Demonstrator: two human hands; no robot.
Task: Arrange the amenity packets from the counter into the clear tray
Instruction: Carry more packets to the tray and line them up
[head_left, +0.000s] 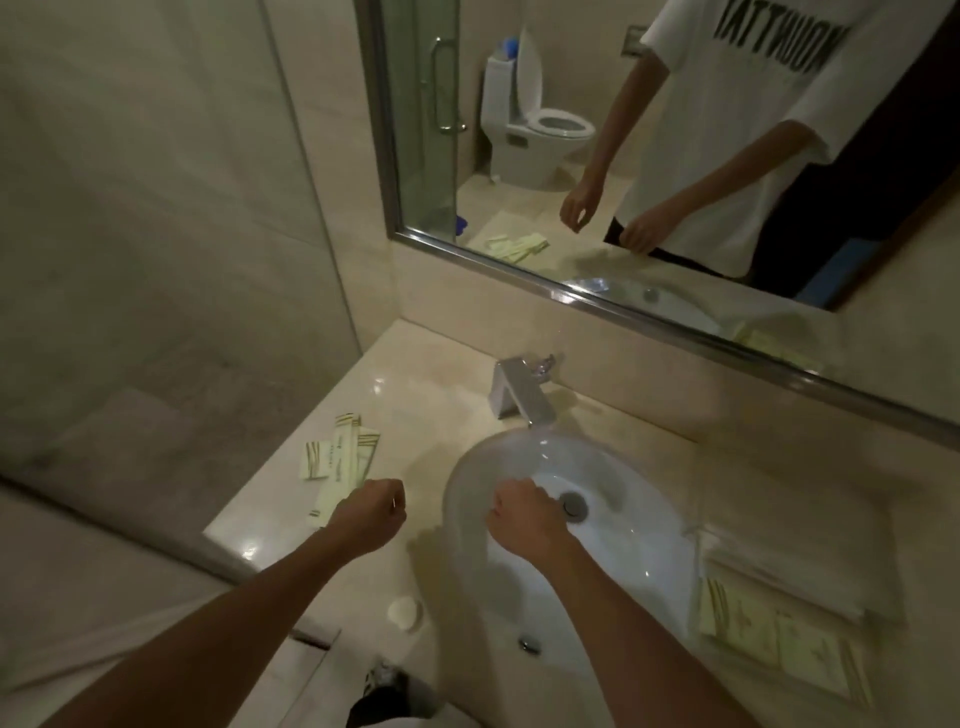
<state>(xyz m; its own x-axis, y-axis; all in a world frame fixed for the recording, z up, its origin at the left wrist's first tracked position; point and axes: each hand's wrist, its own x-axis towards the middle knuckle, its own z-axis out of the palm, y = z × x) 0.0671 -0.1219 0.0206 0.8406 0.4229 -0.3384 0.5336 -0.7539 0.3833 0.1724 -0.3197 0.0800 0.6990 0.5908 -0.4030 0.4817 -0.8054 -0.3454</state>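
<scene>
Several pale yellow amenity packets (340, 460) lie in a loose pile on the counter (431, 395), left of the sink. The clear tray (789, 629) sits on the counter at the right, with several packets (800, 649) lying flat inside it. My left hand (371, 512) hovers just right of the loose pile with fingers curled and nothing seen in it. Over the basin hangs my right hand (524, 512), also curled with nothing visible in it.
A white round sink (623, 561) fills the middle of the counter, with a chrome faucet (519, 389) behind it. A small white round item (405, 613) lies near the counter's front edge. A glass shower wall stands at the left, a mirror (623, 130) behind.
</scene>
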